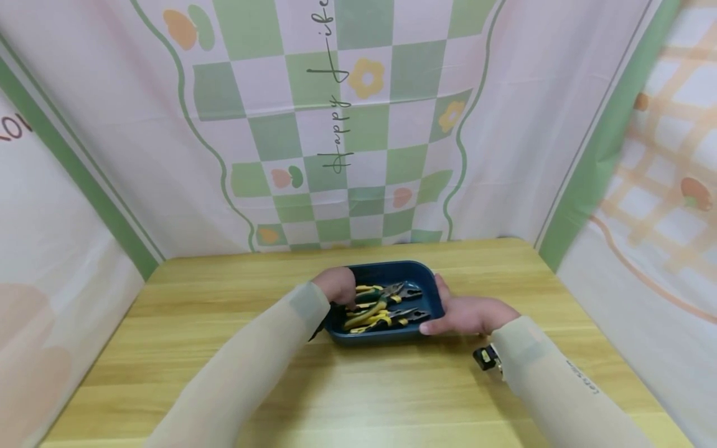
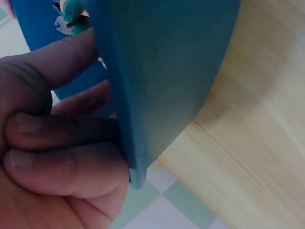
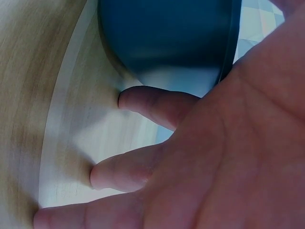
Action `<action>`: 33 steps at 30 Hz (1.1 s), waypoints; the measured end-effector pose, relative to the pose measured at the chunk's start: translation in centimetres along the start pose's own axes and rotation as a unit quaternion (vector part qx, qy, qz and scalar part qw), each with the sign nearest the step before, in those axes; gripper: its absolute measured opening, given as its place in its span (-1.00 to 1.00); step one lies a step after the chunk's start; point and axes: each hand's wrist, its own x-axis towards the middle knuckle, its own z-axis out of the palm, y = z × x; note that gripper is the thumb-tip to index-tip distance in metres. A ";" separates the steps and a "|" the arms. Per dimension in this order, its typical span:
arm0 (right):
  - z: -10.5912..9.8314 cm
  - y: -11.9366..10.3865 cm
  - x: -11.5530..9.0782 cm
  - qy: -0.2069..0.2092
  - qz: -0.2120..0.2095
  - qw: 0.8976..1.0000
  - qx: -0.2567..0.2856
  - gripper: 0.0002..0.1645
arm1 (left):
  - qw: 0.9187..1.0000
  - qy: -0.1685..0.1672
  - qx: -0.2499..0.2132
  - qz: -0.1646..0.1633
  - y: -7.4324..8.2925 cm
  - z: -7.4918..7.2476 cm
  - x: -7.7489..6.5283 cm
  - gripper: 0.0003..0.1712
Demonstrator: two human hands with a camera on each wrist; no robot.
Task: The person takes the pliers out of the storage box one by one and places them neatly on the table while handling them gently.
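Note:
A dark blue tray with rounded corners stands on the table, holding several pliers with yellow and dark green grips. Their metal jaws point right. My left hand reaches over the tray's left end, down at the plier handles. In the left wrist view, that hand's fingers bend past the tray wall, which hides their tips; I cannot tell what they hold. At the right end, my right hand rests against the tray with thumb and fingers spread. The right wrist view shows straight fingers beside the tray wall.
The wooden table extends around the tray. A checkered curtain hangs behind the table's back edge, with more printed cloth at the sides. A small black device sits at the right wrist.

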 end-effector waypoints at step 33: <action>0.0 -0.1 0.0 -0.004 0.001 1.000 0.002 0.56 | 0.997 0.003 -0.018 0.070 -2.7 -1.0 0.2 -0.44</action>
